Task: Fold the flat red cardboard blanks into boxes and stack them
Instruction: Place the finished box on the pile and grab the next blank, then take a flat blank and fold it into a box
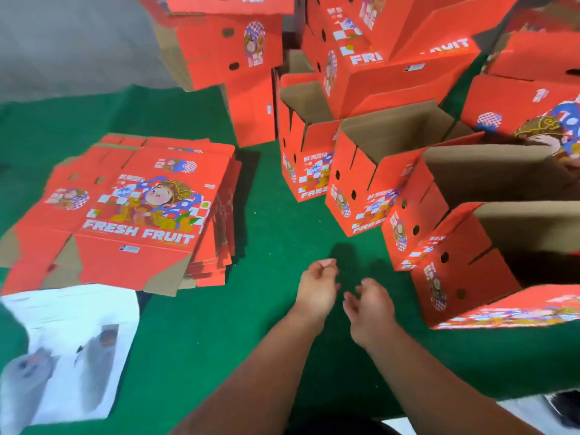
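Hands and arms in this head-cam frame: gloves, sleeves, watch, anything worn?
Nothing worn that shows. The left hand and right hand are bare, no gloves, rings or tape visible. Both forearms are bare to the frame's bottom edge: no sleeves, watch or wristband in view.

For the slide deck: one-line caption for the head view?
Empty hands hover between flat blanks and folded boxes.
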